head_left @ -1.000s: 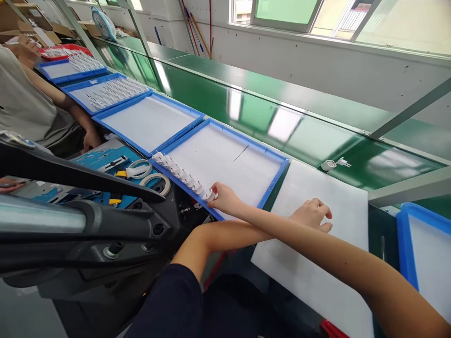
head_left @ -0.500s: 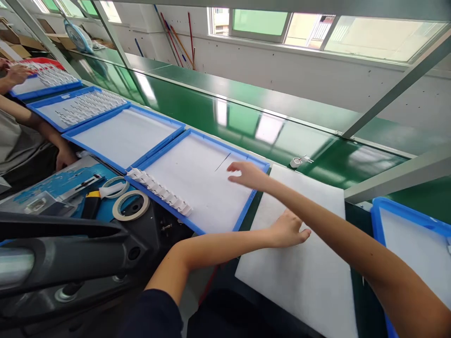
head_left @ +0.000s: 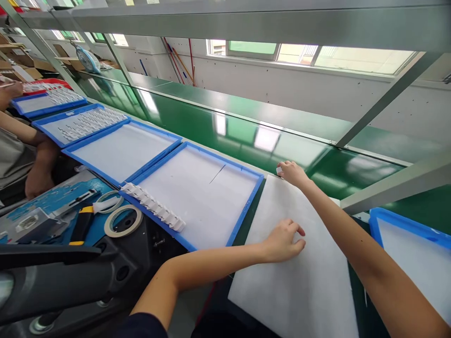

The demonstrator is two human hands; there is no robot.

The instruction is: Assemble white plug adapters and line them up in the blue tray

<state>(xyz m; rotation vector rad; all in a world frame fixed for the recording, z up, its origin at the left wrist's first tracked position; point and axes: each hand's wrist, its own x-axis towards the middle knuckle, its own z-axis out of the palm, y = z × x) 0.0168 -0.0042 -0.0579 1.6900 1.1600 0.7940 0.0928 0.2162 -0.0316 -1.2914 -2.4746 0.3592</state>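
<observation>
1. Glossy green bench [head_left: 190, 126] runs below a windowed wall; at far left a co-worker's hand [head_left: 38, 180] is near a loaded tray [head_left: 58, 127].
2. A yellow-and-black cutter [head_left: 81, 227] and a tape roll [head_left: 109, 227] lie on the blue mat [head_left: 45, 202], crowding the near side; anything knocked that way might get tangled among them.
3. Beyond them, the middle tray [head_left: 121, 148] has open floor inside its blue edges.
4. Along the near rim of the next tray [head_left: 246, 210], a row of white pieces [head_left: 153, 206] stands packed close, with wide room behind it. The left forearm passes by this tray's near right corner; a careless sweep could jog the rim and topple the row.
5. Over the white sheet [head_left: 299, 300] is the left hand [head_left: 284, 241], fingers parted, with nothing visible in it; contact with the sheet is unclear.
6. Past it, the right hand [head_left: 294, 172] has its fingertips at a small white piece [head_left: 279, 170] by the bench's near edge. Fingers hide most of it, so I cannot tell whether they clamp it; a loose pinch could drop it. Leftward is open; rightward, a grey strut [head_left: 398, 183] and another tray [head_left: 408, 226] limit the elbow.
</observation>
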